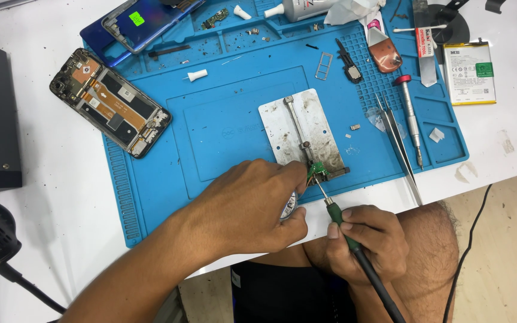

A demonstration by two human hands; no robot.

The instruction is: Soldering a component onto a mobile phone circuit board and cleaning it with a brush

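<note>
Green and small, the circuit board [318, 172] sits clamped at the near end of a scuffed metal holder plate [304, 133], just at 1 o'clock of the left hand [252, 206], whose fingers pinch together beside it. The right hand [366, 239] is wrapped around a soldering iron [342, 224]; its long axis runs from 5 o'clock up to 11 o'clock, tip touching the board. Both rest on a ridged blue rubber mat [222, 119] over the white surface [43, 179].
</note>
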